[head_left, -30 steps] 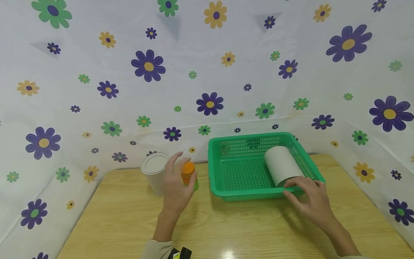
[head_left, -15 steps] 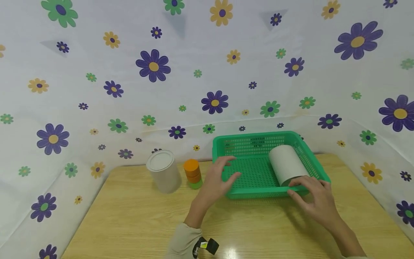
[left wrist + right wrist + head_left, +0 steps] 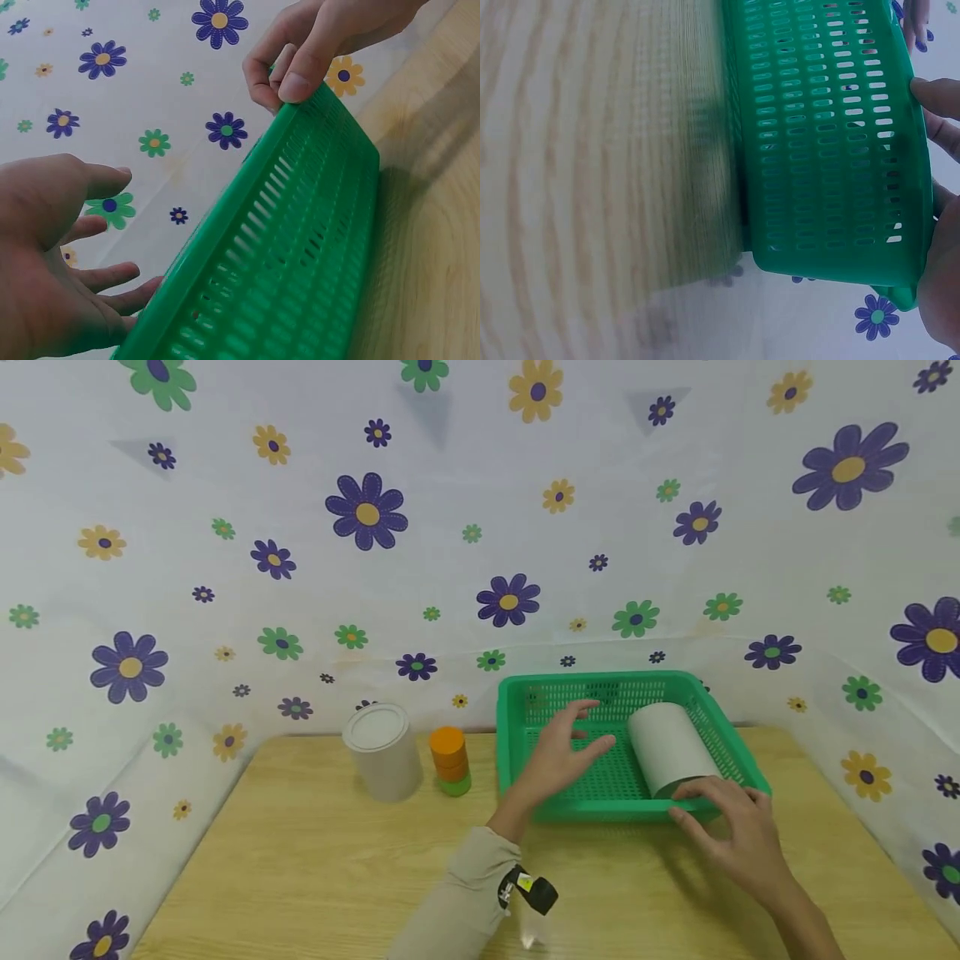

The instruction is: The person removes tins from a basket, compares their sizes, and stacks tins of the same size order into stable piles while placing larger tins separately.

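Note:
A green plastic basket (image 3: 592, 811) with slotted walls stands on the table, and a white cylinder (image 3: 671, 745) lies on its side within it at the right. My right hand (image 3: 738, 837) grips the rim near the front right corner, thumb outside and fingers over the edge, as the left wrist view (image 3: 330, 45) shows. Over the left part of the basket is my left hand (image 3: 558, 758), fingers spread and holding nothing. In the left wrist view its lower fingers overlap the rim.
Left of the basket, a white lidded can (image 3: 386, 758) stands upright. Between them is a small upright stack of orange and green round pieces (image 3: 450, 762). A flower-print cloth (image 3: 442, 568) hangs behind the wooden table (image 3: 315, 868). My left wrist wears a black strap (image 3: 527, 889).
My left hand has moved right, from beside the lidded can and the orange and green stack to over the basket. My right hand keeps its hold on the rim. The head view has shifted slightly.

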{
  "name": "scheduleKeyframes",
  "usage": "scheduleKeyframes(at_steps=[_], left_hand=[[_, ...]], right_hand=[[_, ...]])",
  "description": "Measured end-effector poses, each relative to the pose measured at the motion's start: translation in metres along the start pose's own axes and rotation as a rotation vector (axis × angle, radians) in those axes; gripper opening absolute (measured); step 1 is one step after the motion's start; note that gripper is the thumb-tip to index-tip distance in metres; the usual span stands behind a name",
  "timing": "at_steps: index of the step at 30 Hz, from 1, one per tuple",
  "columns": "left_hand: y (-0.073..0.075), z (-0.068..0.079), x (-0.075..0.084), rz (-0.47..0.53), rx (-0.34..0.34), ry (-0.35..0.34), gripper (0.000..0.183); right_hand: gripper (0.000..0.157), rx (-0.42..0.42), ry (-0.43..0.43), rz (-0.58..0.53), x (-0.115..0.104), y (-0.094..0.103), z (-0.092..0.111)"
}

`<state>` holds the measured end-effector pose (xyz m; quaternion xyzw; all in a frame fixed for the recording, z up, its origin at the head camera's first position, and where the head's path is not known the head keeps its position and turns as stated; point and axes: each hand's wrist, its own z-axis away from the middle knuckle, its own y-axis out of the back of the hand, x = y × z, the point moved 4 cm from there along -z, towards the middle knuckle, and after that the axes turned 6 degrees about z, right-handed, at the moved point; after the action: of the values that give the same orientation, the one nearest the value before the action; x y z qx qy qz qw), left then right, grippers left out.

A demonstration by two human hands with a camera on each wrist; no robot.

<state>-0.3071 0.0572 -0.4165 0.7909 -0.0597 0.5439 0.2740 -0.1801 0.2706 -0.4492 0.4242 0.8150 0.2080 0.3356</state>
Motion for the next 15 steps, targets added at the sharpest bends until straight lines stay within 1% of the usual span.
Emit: scheduleKeyframes(at_steps=[5,8,11,15], left_hand=[[-0.025,-0.020,-0.002,0.053,-0.040,0.104,0.057],[-0.037,-0.032,-0.005,0.081,-0.044,0.178,0.056],[-0.047,-0.041,-0.009,0.117,-0.058,0.264,0.061],[-0.055,-0.049,-0.013,0.175,-0.106,0.367,0.067]], right_hand=[[0.033,0.004,-0.001,0.002,0.002,0.001,0.002],[0.032,-0.006,0.002,-0.001,0.002,0.000,0.000],[0.032,-0.012,-0.001,-0.005,0.001,-0.001,-0.001],[0.031,-0.017,-0.005,-0.004,0.000,-0.001,-0.001]])
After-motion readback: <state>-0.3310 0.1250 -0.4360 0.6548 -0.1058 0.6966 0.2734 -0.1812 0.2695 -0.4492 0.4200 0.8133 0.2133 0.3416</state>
